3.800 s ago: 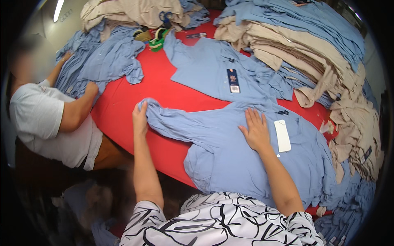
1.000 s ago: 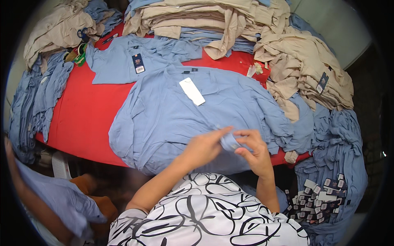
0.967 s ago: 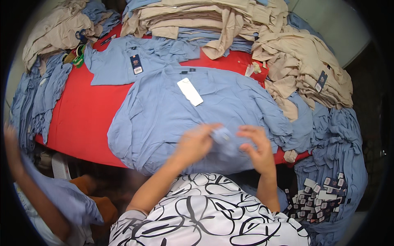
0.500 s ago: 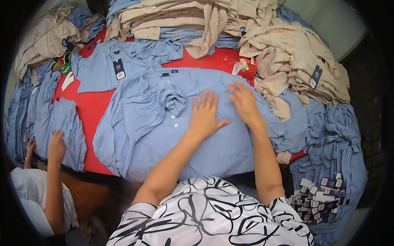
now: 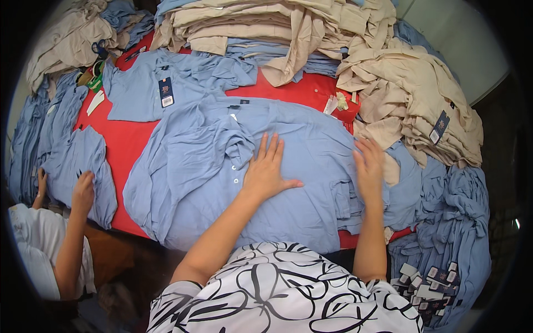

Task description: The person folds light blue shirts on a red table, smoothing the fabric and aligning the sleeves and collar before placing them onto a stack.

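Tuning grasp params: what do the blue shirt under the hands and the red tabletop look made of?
Blue shirt: soft matte knit, probably cotton blend; it wrinkles and drapes limply under the left hand and right hand. Red tabletop: smooth, even colour, likely painted or laminate, though a taut cloth cannot be ruled out.

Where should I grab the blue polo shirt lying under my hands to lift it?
Pinch the blue polo shirt at its collar, coming from the far side: the collar lies at the far edge, uncovered, while the left hand and right hand press the body flat.

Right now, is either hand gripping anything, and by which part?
Nothing is gripped. The left hand and the right hand lie flat, palms down, on the light blue shirt.
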Available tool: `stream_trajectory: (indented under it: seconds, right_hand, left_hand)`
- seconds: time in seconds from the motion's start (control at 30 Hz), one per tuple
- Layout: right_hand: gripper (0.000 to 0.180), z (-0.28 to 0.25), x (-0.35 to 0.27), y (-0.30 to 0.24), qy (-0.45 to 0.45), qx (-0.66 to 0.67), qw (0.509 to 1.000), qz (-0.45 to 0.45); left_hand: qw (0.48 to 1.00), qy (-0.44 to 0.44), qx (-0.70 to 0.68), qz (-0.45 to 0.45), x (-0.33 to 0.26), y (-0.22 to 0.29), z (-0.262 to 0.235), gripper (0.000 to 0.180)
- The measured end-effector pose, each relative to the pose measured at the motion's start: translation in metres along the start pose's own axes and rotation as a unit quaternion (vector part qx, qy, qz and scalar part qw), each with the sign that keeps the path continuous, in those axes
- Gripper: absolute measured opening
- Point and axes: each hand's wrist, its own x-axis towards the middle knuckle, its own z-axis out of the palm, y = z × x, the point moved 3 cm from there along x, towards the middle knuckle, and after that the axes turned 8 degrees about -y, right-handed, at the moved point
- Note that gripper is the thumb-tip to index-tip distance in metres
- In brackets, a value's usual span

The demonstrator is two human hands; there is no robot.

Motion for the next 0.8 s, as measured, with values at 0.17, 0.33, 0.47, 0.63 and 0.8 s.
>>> stream_trajectory:
  seconds: [0.17,0.33,0.47,0.63,0.8]
  right_hand:
    - [0.05,-0.048,-0.091,0.019,-0.06,-0.098,0.98,0.162]
    - [0.034,-0.038,-0.133,0.087,-0.038,-0.041,0.969,0.242]
    - [0.023,-0.083,-0.085,0.01,0.114,-0.123,0.959,0.228]
    - [0.039,-0.069,-0.017,-0.224,0.012,-0.032,0.977,-0.211]
    - [0.045,-0.029,-0.009,-0.282,-0.09,0.191,0.938,-0.276]
  left_hand:
    - [1.0,0.023,0.005,0.02,-0.003,-0.002,0.002,0.113]
    - [0.978,0.109,0.049,0.169,-0.006,0.005,0.02,0.1]
    - [0.983,0.039,-0.071,0.167,-0.027,0.005,0.017,0.105]
    - [0.883,0.055,-0.45,0.119,-0.083,-0.007,-0.052,0.114]
    - [0.504,0.192,-0.842,0.005,-0.148,-0.133,-0.055,0.1]
